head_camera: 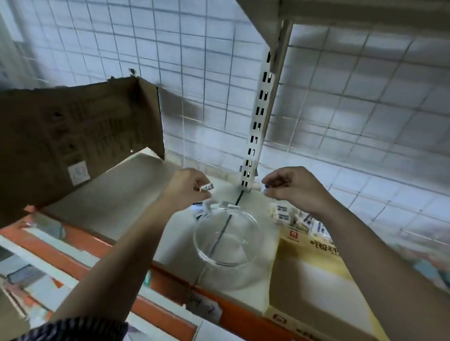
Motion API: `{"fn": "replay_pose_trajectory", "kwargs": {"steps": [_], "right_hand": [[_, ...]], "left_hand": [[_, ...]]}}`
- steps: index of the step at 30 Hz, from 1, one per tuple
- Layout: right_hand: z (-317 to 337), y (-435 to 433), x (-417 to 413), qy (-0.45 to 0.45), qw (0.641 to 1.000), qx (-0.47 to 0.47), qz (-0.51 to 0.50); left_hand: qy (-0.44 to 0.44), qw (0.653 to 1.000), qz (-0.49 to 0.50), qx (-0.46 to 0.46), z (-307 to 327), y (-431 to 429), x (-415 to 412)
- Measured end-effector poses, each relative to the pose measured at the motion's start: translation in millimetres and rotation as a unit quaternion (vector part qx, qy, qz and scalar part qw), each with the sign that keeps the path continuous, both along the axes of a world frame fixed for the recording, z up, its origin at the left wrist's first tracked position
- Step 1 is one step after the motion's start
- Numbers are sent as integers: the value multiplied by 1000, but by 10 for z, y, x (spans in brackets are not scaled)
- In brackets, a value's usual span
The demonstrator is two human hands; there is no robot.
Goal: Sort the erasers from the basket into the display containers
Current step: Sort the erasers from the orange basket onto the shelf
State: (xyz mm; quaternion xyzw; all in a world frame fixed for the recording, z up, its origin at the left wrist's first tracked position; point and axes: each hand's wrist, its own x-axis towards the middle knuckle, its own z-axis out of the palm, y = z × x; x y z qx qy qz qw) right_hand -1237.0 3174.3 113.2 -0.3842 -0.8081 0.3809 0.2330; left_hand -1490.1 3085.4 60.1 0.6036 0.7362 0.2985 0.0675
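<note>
Left hand (190, 188): we pinch one wrapped eraser (208, 187) btwn thumb & fingers, just behind glass bowl (196, 242), prob. to drop it in.
Right hand (292, 189): fingers curled; can't tell if we hold anything.
Shelf (131, 192): carries bowl upright, mouth up; looks empty.
Loose erasers (212, 205): just behind bowl's far rim.
Eraser pile (283, 213): under right hand.

Pale shelf (131, 192) with orange front edge carries a clear bowl (229, 236); cardboard box (67, 139) left of the bowl, yellow box (314, 280) right, small erasers (204, 208) just behind
</note>
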Motion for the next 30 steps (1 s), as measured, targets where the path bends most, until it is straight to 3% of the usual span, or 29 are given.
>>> {"fn": "replay_pose_trajectory", "kwargs": {"steps": [11, 22, 30], "right_hand": [[-385, 227, -810, -96, 994, 27, 52], [-518, 203, -1180, -103, 990, -12, 98], [-51, 261, -499, -13, 1000, 2, 16]], "left_hand": [[-64, 997, 0, 35, -286, 73, -214], [-89, 989, 43, 111, -234, -113, -238], [-63, 983, -50, 163, 384, 88, 198]]}}
